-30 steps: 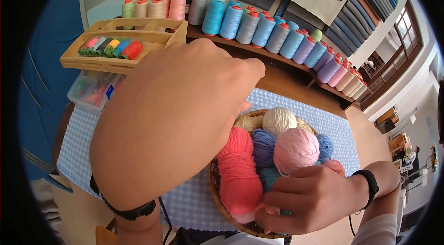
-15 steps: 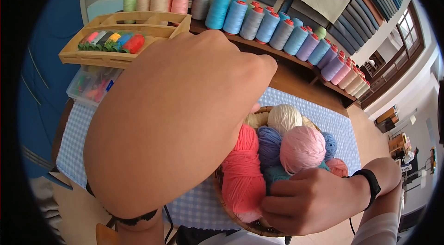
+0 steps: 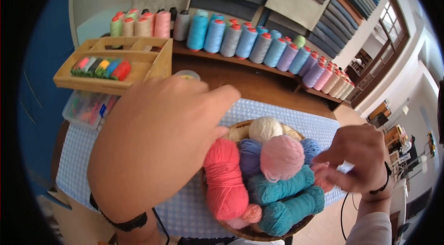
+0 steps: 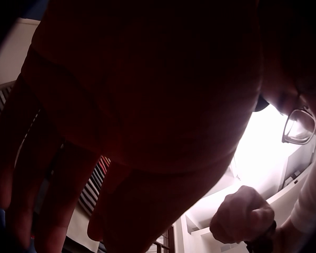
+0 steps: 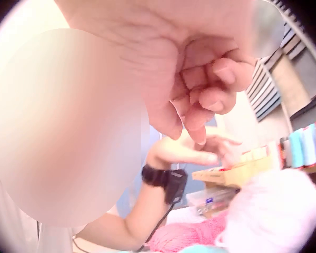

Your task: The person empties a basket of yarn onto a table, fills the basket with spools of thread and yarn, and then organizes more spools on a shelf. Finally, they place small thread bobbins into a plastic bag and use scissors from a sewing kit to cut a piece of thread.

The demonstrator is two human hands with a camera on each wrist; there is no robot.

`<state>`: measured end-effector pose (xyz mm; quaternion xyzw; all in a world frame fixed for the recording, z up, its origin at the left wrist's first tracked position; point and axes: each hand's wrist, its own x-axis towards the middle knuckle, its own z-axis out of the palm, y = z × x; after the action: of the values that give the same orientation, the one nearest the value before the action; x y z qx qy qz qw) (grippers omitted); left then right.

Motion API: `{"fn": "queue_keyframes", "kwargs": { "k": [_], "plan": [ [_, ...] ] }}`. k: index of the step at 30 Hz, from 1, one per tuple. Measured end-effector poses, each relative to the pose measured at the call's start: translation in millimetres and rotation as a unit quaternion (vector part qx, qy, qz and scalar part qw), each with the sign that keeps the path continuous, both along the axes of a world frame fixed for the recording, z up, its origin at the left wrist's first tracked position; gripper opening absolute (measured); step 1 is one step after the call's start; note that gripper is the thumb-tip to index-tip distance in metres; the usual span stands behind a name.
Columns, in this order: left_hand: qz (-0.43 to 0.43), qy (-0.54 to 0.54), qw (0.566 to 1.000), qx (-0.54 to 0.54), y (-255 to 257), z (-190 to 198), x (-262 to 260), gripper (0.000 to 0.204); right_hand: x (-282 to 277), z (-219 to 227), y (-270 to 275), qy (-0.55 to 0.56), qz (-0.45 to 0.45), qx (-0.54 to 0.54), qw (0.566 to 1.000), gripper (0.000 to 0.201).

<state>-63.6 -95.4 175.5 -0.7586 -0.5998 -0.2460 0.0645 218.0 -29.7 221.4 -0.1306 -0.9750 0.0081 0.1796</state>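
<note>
A wicker basket (image 3: pixel 259 235) holds several balls and skeins of yarn. Among them are a coral red skein (image 3: pixel 225 178), a pale pink ball (image 3: pixel 282 158), a white ball (image 3: pixel 265 128), and two teal skeins, the front one (image 3: pixel 289 212) near the basket's rim. My left hand (image 3: pixel 162 134) hovers left of the basket, palm down; in the left wrist view its fingers (image 4: pixel 68 195) hang fairly straight, holding nothing. My right hand (image 3: pixel 358 157) is raised at the basket's right side, overlapping a salmon ball (image 3: pixel 323 178). The right wrist view shows its fingers (image 5: pixel 216 97) loosely bent around nothing.
A blue checked cloth (image 3: pixel 76 161) covers the table. At the back left, a wooden rack (image 3: pixel 148 60) of small thread spools stands above a clear plastic box (image 3: pixel 83 108). Large thread cones (image 3: pixel 215 37) line a shelf (image 3: pixel 240 62) behind. A cable (image 3: pixel 343 217) hangs at right.
My right hand has lifted off the yarn at the basket's near side and moved up and right, uncovering the teal skeins and a small salmon ball. The left hand stays beside the basket.
</note>
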Motion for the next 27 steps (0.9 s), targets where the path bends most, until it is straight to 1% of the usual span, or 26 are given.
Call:
{"fn": "queue_keyframes", "kwargs": {
  "k": [1,2,3,4,6,8,10,11,12,13,14,16,18,19,20,22,23,25,26,27],
  "plan": [
    [0.008,-0.018,1.0,-0.006,-1.0,0.4,0.4,0.038,15.0,0.9,2.8,0.021,-0.051,-0.012,0.998,0.014],
    [0.001,-0.015,1.0,0.001,-0.8,1.0,0.2,0.038,32.0,-6.1,3.1,0.068,-0.128,-0.049,0.988,0.013],
    [-0.006,-0.029,1.0,0.0,-0.1,1.4,-0.5,0.037,50.6,-16.5,3.7,0.117,-0.192,-0.104,0.969,0.013],
    [-0.011,-0.042,0.999,-0.002,0.8,1.8,-0.8,0.036,74.6,-26.3,5.8,0.131,-0.239,-0.151,0.95,0.014],
    [-0.01,-0.044,0.999,-0.005,2.8,1.9,-0.4,0.034,111.0,-50.1,-2.4,0.174,-0.344,-0.217,0.897,0.015],
    [0.001,-0.042,0.999,-0.011,5.4,2.2,-1.0,0.032,149.6,-78.4,-18.4,0.205,-0.403,-0.294,0.842,0.018],
    [0.013,-0.036,0.999,0.008,8.5,2.3,-1.3,0.022,173.0,-103.5,-42.1,0.232,-0.444,-0.369,0.783,0.02],
    [0.019,-0.026,0.999,0.006,10.2,2.4,-1.3,0.022,179.8,-113.9,-53.1,0.24,-0.444,-0.419,0.755,0.023],
    [0.026,-0.026,0.999,-0.003,12.5,2.6,-0.6,0.017,197.1,-129.6,-63.8,0.209,-0.451,-0.483,0.721,0.023],
    [0.031,-0.027,0.999,-0.01,15.7,2.9,0.8,0.014,192.4,-141.8,-74.4,0.231,-0.438,-0.492,0.716,0.036],
    [0.03,-0.015,0.999,-0.008,19.4,1.8,2.6,0.014,196.3,-145.0,-82.0,0.172,-0.435,-0.566,0.679,0.036],
    [0.013,-0.032,0.999,-0.015,25.2,-1.9,7.3,0.012,180.5,-159.0,-96.8,0.185,-0.383,-0.617,0.662,0.045],
    [0.017,-0.02,0.999,-0.026,28.7,0.1,13.8,0.012,178.4,-171.4,-104.4,0.202,-0.335,-0.674,0.627,0.061],
    [0.023,-0.019,0.999,-0.043,30.1,0.7,16.4,0.013,173.8,-174.6,-108.1,0.216,-0.303,-0.688,0.623,0.069],
    [0.021,-0.011,0.999,-0.038,31.6,0.2,17.1,0.013,165.3,-170.9,-108.3,0.232,-0.255,-0.716,0.607,0.078],
    [0.034,-0.016,0.998,-0.05,34.5,-0.6,14.6,0.013,156.6,-170.2,-112.9,0.246,-0.229,-0.75,0.57,0.077],
    [0.033,-0.009,0.999,-0.041,35.6,-0.2,13.5,0.013,155.2,-175.9,-111.2,0.254,-0.222,-0.746,0.574,0.077],
    [0.051,-0.011,0.997,-0.055,37.1,-0.6,11.8,0.014,152.5,-186.7,-108.5,0.212,-0.205,-0.78,0.552,0.07],
    [0.048,-0.008,0.998,-0.047,38.0,-0.7,10.8,0.014,149.3,-185.8,-107.0,0.218,-0.203,-0.776,0.557,0.07],
    [0.054,-0.006,0.997,-0.056,38.7,-1.3,9.8,0.014,144.6,-183.0,-104.9,0.226,-0.219,-0.794,0.52,0.066]
  ]
}}
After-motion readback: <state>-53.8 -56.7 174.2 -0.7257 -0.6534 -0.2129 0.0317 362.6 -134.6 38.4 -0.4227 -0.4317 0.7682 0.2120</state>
